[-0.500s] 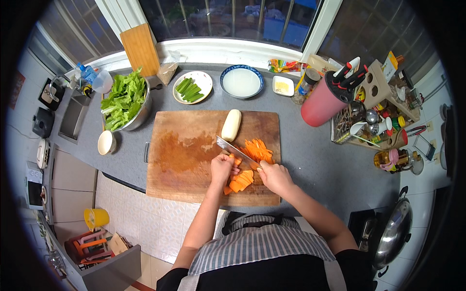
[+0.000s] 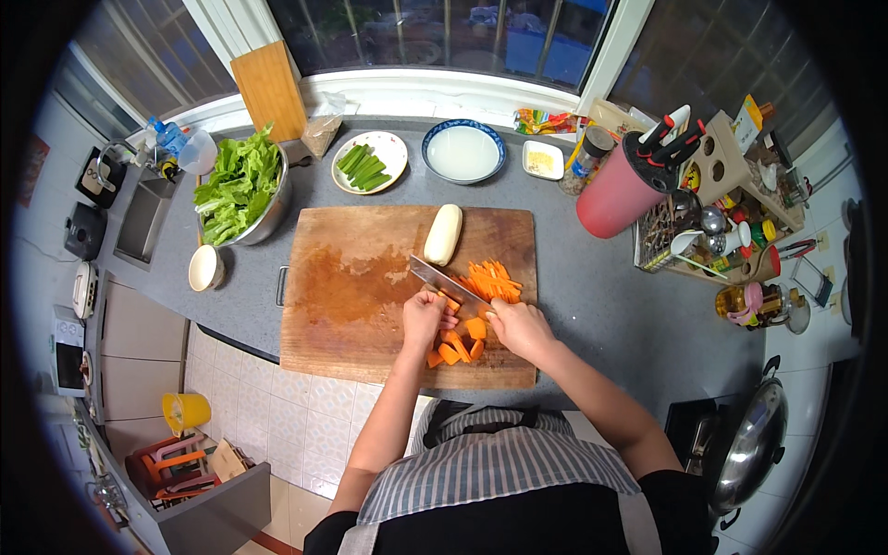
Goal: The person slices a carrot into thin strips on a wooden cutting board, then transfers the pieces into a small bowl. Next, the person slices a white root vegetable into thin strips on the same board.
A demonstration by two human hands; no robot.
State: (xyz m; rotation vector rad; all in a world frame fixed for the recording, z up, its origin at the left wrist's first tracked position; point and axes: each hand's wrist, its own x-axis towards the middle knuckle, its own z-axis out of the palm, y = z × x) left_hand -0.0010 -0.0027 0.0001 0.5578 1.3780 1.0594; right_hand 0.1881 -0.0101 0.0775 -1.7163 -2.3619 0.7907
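Right hand (image 2: 520, 331) grips knife (image 2: 450, 283); left hand (image 2: 424, 317) curled, pressing carrot pieces (image 2: 458, 344) near cutting board's (image 2: 351, 305) front edge; carrot strips (image 2: 493, 279) near right edge.

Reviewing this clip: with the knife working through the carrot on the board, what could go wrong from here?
1. The left hand steadies carrot pieces right beside the knife blade, so its fingers may get nicked.
2. The cut carrot strips crowd the blade's far side and could get knocked about.
3. The peeled white vegetable lies loose on the cutting board near the knife tip; a bump might roll it off.
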